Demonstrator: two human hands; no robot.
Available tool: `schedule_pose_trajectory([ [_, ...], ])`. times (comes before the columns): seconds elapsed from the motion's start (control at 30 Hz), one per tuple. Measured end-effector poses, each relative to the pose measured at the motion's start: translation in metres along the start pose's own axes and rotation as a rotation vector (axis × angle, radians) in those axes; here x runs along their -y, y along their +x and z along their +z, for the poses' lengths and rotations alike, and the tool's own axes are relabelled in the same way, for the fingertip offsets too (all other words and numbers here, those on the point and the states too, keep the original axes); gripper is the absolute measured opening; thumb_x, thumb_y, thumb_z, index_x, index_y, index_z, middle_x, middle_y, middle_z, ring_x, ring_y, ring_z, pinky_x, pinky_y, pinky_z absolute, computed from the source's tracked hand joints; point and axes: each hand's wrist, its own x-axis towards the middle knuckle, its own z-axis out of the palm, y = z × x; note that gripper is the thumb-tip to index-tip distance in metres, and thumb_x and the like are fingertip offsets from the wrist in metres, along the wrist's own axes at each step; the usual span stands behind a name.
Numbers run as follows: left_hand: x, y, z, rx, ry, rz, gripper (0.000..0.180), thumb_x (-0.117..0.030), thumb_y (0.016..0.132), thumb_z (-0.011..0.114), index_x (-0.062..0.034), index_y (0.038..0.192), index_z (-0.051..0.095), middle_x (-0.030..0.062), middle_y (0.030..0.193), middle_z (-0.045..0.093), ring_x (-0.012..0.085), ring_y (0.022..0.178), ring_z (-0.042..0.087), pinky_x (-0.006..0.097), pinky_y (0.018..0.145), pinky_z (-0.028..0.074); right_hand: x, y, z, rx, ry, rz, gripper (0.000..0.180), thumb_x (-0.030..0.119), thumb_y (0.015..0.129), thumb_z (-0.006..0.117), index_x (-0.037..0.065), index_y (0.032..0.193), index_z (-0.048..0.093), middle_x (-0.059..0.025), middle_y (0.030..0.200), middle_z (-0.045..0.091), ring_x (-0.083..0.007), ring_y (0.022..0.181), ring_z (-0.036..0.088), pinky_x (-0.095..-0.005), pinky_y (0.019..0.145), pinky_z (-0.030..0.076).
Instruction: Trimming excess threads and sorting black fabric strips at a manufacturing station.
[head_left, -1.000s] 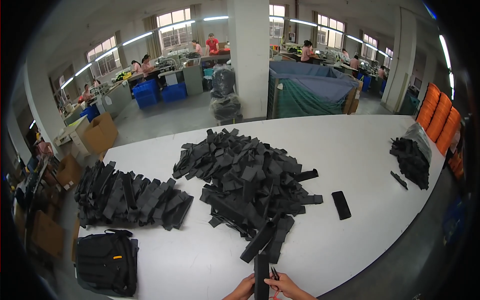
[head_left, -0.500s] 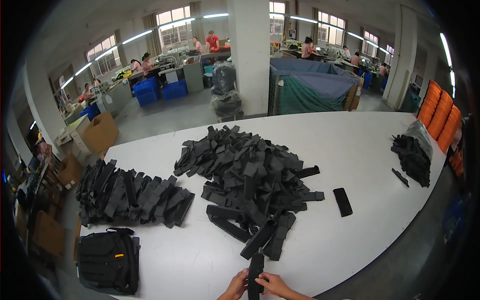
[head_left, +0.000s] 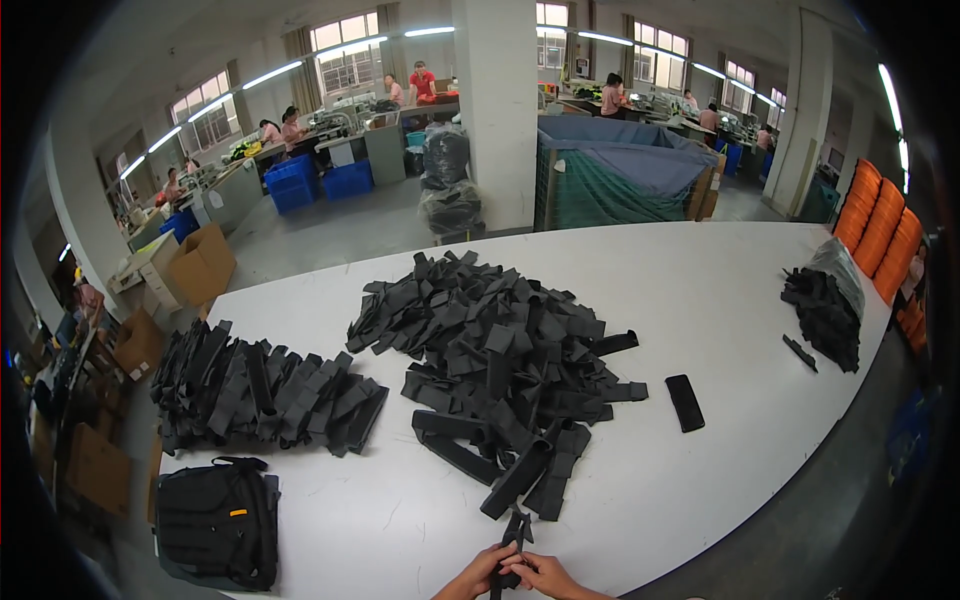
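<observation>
Close to the table's front edge, my left hand (head_left: 488, 566) is closed around a dark grey fabric strip (head_left: 514, 530). My right hand (head_left: 540, 572) meets it from the other side, its fingers pinched on the same strip near the left fingertips. The strip's upper end sticks out above my hands and looks folded or parted. Just beyond lies a big heap of similar dark grey fabric strips (head_left: 500, 340), with a few looser ones at its near end. Fingers partly cover the held piece, so its lower part is hard to make out.
Left on the white table (head_left: 380, 520) lies a row of stacked strips (head_left: 260, 390), with a black backpack (head_left: 216, 522) nearer. A black phone (head_left: 685, 403) lies right of the heap. Farther right are a bag of black pieces (head_left: 825, 310) and orange rolls (head_left: 880, 230). People work at machines behind.
My hands have drawn closer together on the strip. It was held flat and upright; now its upper end is bent and parted, and more of it is covered by fingers.
</observation>
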Motion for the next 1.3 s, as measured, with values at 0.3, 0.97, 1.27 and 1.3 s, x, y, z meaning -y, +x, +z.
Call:
schedule_pose_trajectory([
  [0.3, -0.017, -0.025, 0.043, -0.192, 0.004, -0.029, 0.028, -0.028, 0.089, 0.052, -0.004, 0.102, 0.049, 0.0097, 0.086, 0.062, 0.019, 0.074, 0.063, 0.032, 0.064, 0.054, -0.056, 0.023, -0.02, -0.103, 0.245, 0.002, 0.023, 0.017, 0.091, 0.049, 0.001, 0.104, 0.057, -0.0049, 0.083, 0.061, -0.0045, 0.051, 0.048, -0.0178, 0.046, 0.041],
  [0.97, -0.016, -0.025, 0.04, -0.197, -0.004, 0.028, 0.039, -0.032, 0.087, 0.05, -0.002, 0.113, 0.049, 0.0137, 0.1, 0.06, 0.0258, 0.088, 0.06, 0.036, 0.079, 0.049, -0.069, 0.024, -0.029, -0.275, 0.462, 0.006, 0.023, 0.023, 0.091, 0.049, 0.004, 0.101, 0.057, -0.0035, 0.075, 0.057, -0.0053, 0.047, 0.044, -0.0187, 0.037, 0.034],
  [1.27, -0.026, -0.025, 0.058, -0.07, 0.128, 0.096, 0.041, -0.025, 0.083, 0.053, -0.0052, 0.118, 0.046, 0.0173, 0.107, 0.056, 0.0342, 0.095, 0.056, 0.046, 0.085, 0.046, -0.111, -0.019, -0.081, -0.655, 0.761, 0.033, 0.02, 0.021, 0.088, 0.051, 0.005, 0.099, 0.058, -0.0047, 0.07, 0.056, -0.0072, 0.044, 0.043, -0.0213, 0.037, 0.033],
  [1.3, -0.028, -0.025, 0.06, -0.09, 0.07, 0.085, 0.04, -0.023, 0.082, 0.055, -0.0045, 0.116, 0.046, 0.0173, 0.106, 0.056, 0.034, 0.095, 0.056, 0.046, 0.085, 0.046, -0.115, -0.022, -0.093, -0.726, 0.744, 0.054, 0.02, 0.021, 0.088, 0.051, 0.005, 0.099, 0.059, -0.0047, 0.069, 0.057, -0.0071, 0.044, 0.044, -0.0214, 0.038, 0.034],
])
